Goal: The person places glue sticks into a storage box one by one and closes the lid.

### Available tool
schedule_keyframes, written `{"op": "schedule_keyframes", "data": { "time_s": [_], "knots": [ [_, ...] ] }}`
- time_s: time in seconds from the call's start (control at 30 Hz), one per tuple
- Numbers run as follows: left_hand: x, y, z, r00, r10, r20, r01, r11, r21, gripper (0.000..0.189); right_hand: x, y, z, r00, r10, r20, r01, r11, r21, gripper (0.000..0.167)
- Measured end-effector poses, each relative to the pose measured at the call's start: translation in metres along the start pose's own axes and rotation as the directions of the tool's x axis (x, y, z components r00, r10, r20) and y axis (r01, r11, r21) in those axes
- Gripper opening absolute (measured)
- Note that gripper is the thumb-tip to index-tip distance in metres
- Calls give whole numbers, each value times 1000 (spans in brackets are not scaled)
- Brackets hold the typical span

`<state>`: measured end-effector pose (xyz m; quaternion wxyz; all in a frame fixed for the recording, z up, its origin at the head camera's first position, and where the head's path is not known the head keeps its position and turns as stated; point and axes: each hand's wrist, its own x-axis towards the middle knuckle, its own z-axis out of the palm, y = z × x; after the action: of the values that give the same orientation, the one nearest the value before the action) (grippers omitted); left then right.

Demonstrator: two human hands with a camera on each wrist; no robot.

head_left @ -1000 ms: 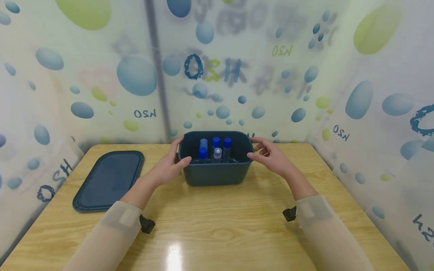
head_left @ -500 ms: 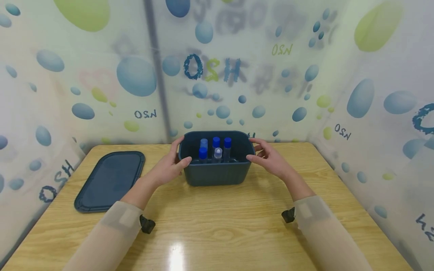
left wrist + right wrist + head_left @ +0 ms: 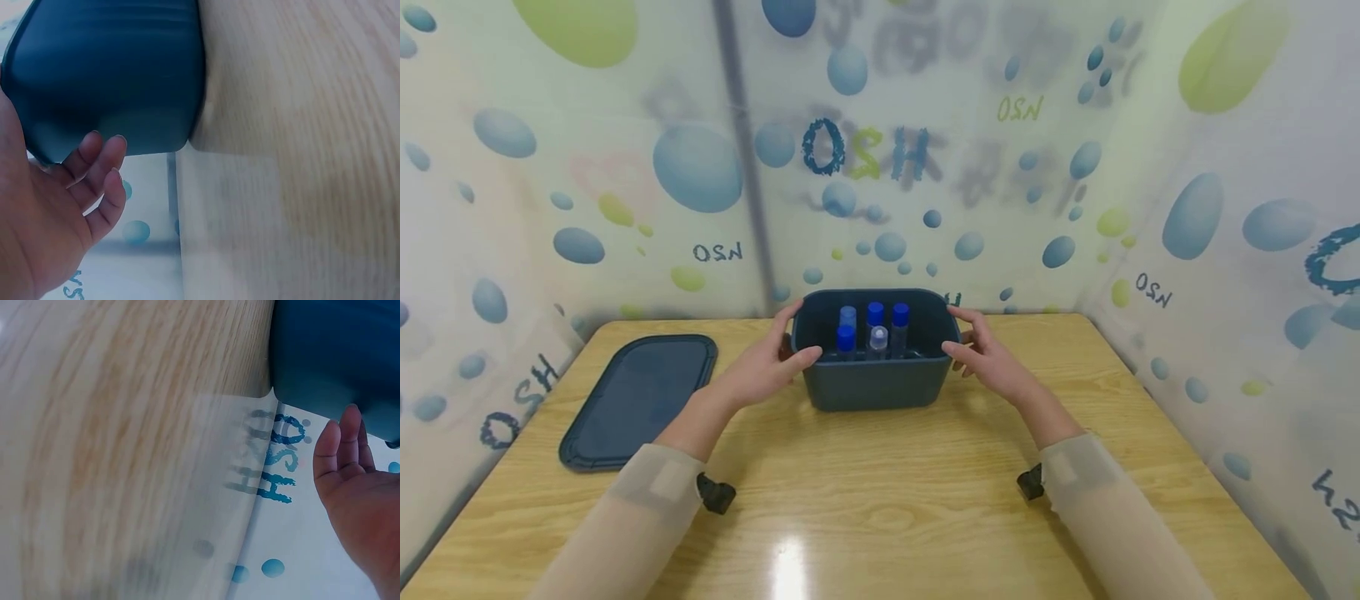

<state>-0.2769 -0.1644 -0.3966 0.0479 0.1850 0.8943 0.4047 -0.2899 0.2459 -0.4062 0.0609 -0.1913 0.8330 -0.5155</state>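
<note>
A dark blue-green plastic bin (image 3: 876, 387) stands upright on the wooden table. Inside it are several small clear bottles, most with blue caps (image 3: 900, 315) and one with a clear pointed top (image 3: 878, 335). My left hand (image 3: 763, 364) holds the bin's left end, thumb on the front rim and index finger at the back corner. At the right end my right hand (image 3: 997, 364) grips in the same way. The left wrist view shows the bin's side (image 3: 112, 75) with the other left fingers (image 3: 107, 200) loosely bent. Similar bent right fingers (image 3: 326, 450) show in the right wrist view.
On the table's left lies a flat dark blue lid (image 3: 640, 404) with a raised rim. Patterned curtain walls (image 3: 880, 192) close in the table behind and at both sides. A small black device (image 3: 715, 493) sits at each wrist.
The bin stays in place with both hands at its ends. My left wrist has shifted slightly outward, and some lower fingers of my right hand have loosened a little.
</note>
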Motion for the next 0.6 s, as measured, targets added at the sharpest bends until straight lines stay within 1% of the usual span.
{"op": "schedule_keyframes", "data": {
  "time_s": [0.13,0.2,0.27,0.43,0.53,0.6],
  "knots": [
    [-5,1,-7,1000,16,-26,-17,1000,-10,91,0,-1,1,1000,-1,2,1,1000,-3,69],
    [-10,0,-12,999,20,-44,-20,1000,-12,86,0,-1,1,1000,-1,6,1,1000,0,70],
    [-18,-1,-19,997,20,-70,-20,1000,5,80,0,-1,1,1000,-3,10,3,1000,4,70],
    [-44,-9,-42,994,2,-112,10,994,107,67,0,0,1,1000,-4,12,4,1000,9,70],
    [-62,-17,-57,993,-8,-116,23,992,126,62,0,1,0,1000,0,11,0,1000,5,70],
    [-73,-25,-68,993,-26,-115,42,989,140,59,0,2,0,1000,5,8,-5,1000,5,70]
  ]
}}
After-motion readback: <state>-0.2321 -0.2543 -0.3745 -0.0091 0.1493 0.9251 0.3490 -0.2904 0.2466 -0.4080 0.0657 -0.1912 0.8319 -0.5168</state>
